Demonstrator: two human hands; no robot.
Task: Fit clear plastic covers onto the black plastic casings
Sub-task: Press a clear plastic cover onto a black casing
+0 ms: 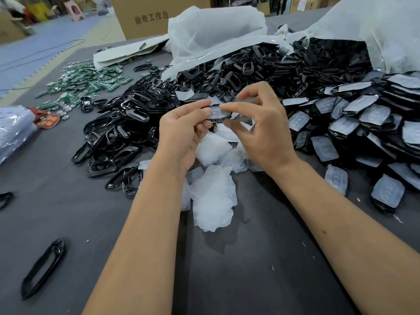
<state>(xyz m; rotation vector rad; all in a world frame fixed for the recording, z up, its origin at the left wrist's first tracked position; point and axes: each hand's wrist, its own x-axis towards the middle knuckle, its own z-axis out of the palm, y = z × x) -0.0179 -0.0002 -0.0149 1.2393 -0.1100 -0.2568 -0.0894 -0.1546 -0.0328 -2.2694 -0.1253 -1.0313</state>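
Right now the black casing sits above the heap of loose clear covers, pinched at its left end by the left hand. Its long axis runs left to right. The right hand pinches the clear cover lying on top of that casing, thumb nearest its right end.

Counter: dark grey cloth, matt, a bit fuzzy. Black plastic casings in middle heap: shiny, smooth, catch light. Lone casing near front left edge: same shiny black plastic. Clear plastic covers: soft-looking, milky, see-through. Covered casings toward right edge: dull, cloudy on top. Big bags at far edge: thin white plastic, crinkly. Circuit boards at far left: green, shiny spots. Box: brown cardboard, matt.
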